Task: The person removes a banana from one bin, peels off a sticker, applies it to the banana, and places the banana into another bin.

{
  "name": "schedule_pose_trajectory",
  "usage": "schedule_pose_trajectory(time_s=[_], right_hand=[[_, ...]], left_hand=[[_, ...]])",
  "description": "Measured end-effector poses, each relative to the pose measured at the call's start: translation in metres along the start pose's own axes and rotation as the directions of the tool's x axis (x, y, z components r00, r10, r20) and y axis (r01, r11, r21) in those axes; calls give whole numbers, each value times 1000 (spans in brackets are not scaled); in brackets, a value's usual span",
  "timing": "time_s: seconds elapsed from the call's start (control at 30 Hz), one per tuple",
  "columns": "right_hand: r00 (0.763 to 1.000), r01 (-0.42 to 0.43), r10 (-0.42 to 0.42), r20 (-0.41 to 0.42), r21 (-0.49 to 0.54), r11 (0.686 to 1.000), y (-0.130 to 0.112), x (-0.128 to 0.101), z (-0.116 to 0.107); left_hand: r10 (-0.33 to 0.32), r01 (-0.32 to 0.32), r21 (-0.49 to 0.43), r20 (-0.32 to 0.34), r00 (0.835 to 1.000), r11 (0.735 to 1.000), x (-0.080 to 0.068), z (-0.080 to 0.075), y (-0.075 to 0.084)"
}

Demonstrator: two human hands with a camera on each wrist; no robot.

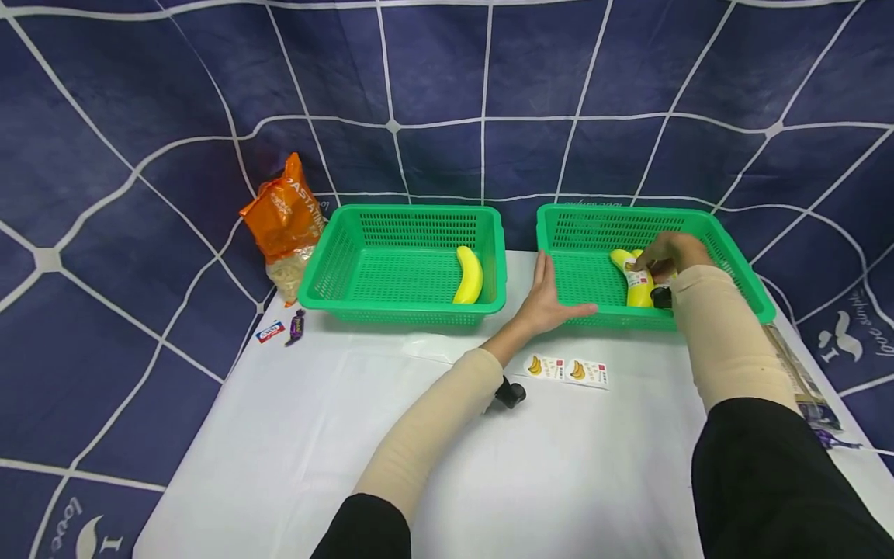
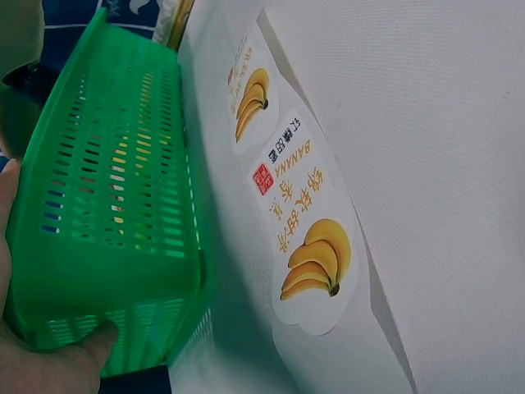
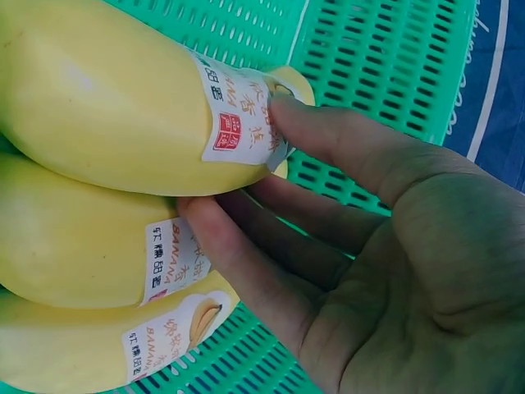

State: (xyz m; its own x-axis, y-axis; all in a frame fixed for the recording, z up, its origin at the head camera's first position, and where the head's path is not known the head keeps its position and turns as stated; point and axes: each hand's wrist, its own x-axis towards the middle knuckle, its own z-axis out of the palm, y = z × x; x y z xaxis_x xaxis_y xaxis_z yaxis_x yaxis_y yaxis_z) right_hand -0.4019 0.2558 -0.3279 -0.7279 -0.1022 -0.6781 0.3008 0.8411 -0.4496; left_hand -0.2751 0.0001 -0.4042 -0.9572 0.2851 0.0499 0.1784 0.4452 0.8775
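The right hand [image 1: 669,252] is pressing a label onto the bananas [image 1: 637,283] with straight fingers; three are wearing labels, while two stickers [image 1: 567,369] are waiting on the tabletop [image 1: 433,450] and the left hand [image 1: 548,299], open, is steadying the right basket [image 1: 747,287]

Right basket [image 1: 726,248] walls, probably bananas [image 1: 637,283], crowd entry
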Motion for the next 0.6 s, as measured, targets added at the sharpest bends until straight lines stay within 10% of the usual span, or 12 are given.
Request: schedule_pose_trajectory(time_s=[0.6], right_hand=[[999, -12, 14, -44, 45, 999, -1, -10, 2]], left_hand=[[0, 0, 20, -7, 1000, 1000, 0, 1, 0]])
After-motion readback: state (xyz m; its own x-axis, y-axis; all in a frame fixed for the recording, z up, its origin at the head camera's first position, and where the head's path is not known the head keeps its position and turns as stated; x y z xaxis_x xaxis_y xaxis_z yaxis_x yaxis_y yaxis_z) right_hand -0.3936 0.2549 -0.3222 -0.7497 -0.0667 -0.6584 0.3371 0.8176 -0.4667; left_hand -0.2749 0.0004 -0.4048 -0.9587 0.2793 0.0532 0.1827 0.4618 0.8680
